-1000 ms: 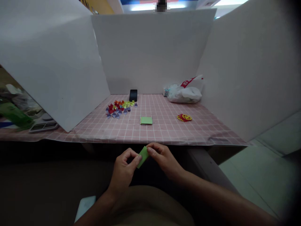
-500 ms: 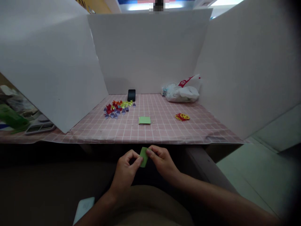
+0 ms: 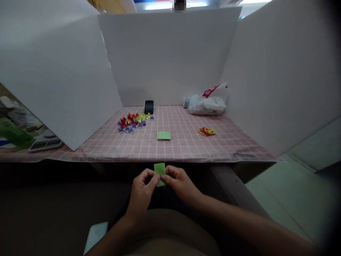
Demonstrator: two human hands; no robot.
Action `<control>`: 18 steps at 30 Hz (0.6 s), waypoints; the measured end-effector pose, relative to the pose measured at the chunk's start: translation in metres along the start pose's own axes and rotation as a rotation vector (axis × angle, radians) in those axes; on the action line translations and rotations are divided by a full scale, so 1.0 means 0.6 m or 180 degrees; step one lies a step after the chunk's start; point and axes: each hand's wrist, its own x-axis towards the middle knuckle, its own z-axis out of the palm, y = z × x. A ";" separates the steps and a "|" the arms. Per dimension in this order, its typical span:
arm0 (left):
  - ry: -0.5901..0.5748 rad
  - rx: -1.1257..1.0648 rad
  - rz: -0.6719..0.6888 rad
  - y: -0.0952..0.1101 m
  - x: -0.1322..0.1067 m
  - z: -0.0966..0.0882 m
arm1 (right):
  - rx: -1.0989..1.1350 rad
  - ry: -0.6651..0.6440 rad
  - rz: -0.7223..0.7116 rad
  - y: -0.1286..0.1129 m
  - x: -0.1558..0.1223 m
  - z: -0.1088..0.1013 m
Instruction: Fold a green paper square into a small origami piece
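The green paper (image 3: 159, 168) is held nearer the body than the green pad (image 3: 164, 135), just off the front edge of the tabletop (image 3: 183, 150) that carries the pad. Its long axis runs away from the person — the upper end points toward the pad. Half a second ago the paper leaned slightly; now it sits straighter, with the thumbs close together across it. The left hand (image 3: 143, 189) and right hand (image 3: 183, 182) each pinch a side. It looks plain light green, longer than wide — its middle hidden by thumbs.
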 end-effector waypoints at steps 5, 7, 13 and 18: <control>0.0155 0.0058 -0.0030 -0.003 0.002 -0.004 | -0.0550 -0.0160 0.0064 -0.012 0.000 -0.009; 0.0192 0.0041 -0.0050 -0.004 0.003 -0.003 | -0.0568 -0.0087 -0.0061 -0.014 0.001 -0.013; 0.0055 -0.0040 -0.0119 -0.008 0.003 -0.004 | -0.0948 0.0108 -0.0300 -0.020 0.006 -0.023; 0.0198 -0.0074 -0.0070 -0.013 0.005 -0.007 | -0.0115 -0.0168 0.0192 -0.023 0.007 -0.021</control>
